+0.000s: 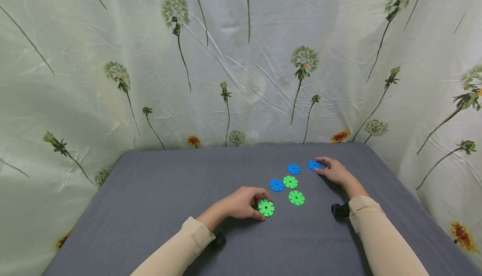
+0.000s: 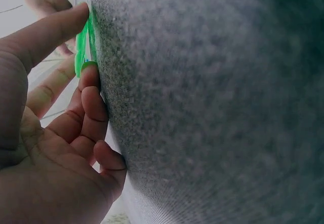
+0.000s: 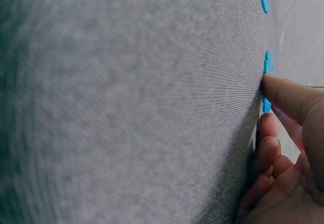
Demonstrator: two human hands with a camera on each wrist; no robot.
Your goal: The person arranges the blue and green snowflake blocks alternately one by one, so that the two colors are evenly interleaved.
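Note:
My left hand [image 1: 244, 202] pinches a green notched disc [image 1: 266, 207] at its edge, thumb below and fingers above as the head view shows. In the left wrist view that green disc [image 2: 81, 52] stands nearly edge-on between thumb and fingertips, close to the cloth. Farther back on the right, my right hand [image 1: 335, 171] grips the right edge of a blue notched disc [image 1: 313, 165] with thumb and finger. From the right wrist, the thumb lies against this blue disc [image 3: 268, 70], which is flat on the cloth; the other fingers curl beneath the palm.
Between the hands lie two more blue discs, one at the back [image 1: 293, 168] and one nearer [image 1: 276, 184], plus a green disc [image 1: 290, 181] touching the latter and another green disc [image 1: 296, 197]. Grey cloth [image 1: 169, 192] covers the table; a flowered curtain [image 1: 256, 112] hangs behind.

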